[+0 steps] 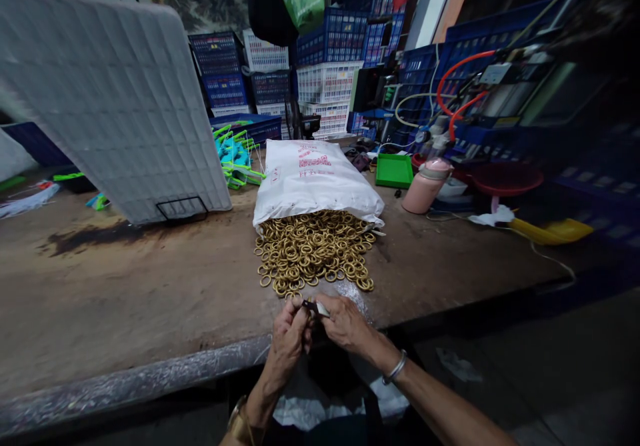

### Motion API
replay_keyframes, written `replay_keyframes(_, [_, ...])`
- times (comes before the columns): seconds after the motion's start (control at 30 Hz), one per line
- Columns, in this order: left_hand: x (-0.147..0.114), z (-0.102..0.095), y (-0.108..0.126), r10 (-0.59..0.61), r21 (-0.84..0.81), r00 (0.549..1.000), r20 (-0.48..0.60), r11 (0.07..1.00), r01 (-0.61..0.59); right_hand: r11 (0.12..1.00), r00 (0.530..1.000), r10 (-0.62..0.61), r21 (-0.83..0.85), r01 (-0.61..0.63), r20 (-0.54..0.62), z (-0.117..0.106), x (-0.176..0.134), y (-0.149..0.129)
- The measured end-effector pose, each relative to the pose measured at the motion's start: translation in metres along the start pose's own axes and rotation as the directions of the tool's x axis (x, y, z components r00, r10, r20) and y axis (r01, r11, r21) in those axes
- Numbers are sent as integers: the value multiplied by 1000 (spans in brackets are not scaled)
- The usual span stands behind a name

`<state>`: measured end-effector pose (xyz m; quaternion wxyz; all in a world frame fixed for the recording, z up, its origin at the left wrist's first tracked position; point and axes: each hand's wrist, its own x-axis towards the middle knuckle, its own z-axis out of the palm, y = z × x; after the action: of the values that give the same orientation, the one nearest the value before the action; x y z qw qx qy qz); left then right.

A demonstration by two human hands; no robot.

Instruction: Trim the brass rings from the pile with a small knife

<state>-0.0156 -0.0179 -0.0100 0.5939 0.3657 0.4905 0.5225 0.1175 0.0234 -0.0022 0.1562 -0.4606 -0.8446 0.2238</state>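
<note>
Closest in, at the near edge of the workbench (125, 313), the left hand (290, 336) and the right hand (345, 325) meet fingertip to fingertip. Both are pinched on one small dark-and-silver part (316, 308) held between them just above the table edge; it is too small to say exactly what it is. A bangle sits on the right wrist and a gold-coloured band on the left.

Just beyond the fingers lies a heap of brass-coloured rings (315, 251), spilling from the open mouth of a white woven sack (313, 179) that lies on its side. The rings look like stiff, hard metal: each one light, smooth and likely slippery, best taken by the rim between thumb and forefinger. The heap is interlaced, so lifting one may drag its neighbours. The sack looks well filled and would be heavy to shift.

A clear plastic bag (320, 399) hangs below the bench edge under the hands; what it contains cannot be told.

Farther right stand a pink flask (427, 185), a shallow green tray (394, 170) that seems bare, and a red basin (506, 179). To the left a grey gridded panel (115, 99) leans over the bench, with turquoise and green clips (235, 156) behind it. At the back, blue and white crates (327, 66) are stacked, contents unseen
</note>
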Motion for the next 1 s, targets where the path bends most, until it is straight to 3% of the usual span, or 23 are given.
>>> replay_keyframes(0.4, [-3,-4,-2,29,6,999,21,1000,-29,997,991,-75,21,73,115,2,5,9])
replay_keyframes(0.6, [-19,0,8,-31,-267,992,120,962,62,974,993,56,-224,-32,103,8,16,19])
replay_keyframes(0.7, [-23,0,15,-34,-383,989,146,920,88,970,997,58,-241,-45,48,8,26,10])
replay_keyframes(0.8, [-21,-5,16,-70,-433,991,111,895,112,977,1000,-1,-215,-1,-8,12,36,-1])
replay_keyframes(1.0, [-17,-17,6,-62,-417,998,25,906,66,965,1000,4,-262,3,26,26,50,-10])
